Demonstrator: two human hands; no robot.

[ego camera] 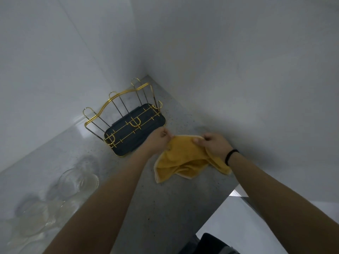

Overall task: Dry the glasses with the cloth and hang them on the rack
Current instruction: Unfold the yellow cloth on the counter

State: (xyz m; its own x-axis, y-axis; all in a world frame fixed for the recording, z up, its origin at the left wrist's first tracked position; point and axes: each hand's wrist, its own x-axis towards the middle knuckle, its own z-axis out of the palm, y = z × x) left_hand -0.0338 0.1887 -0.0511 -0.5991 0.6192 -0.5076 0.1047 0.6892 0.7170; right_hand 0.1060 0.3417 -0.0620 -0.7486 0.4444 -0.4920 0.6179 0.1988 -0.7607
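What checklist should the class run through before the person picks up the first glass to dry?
1. Yellow cloth in hand: ok, left hand and right hand pinch its top edge.
2. Cloth spread open: not ok, lower part crumpled on the counter.
3. Rack hooks free: ok, nothing hangs there.
4. Glasses nearby: ok, left on the counter.
5. Glasses wet: cannot tell.

Terry cloth (185, 158), shiny wire rack (117, 99), clear glasses (77, 182)
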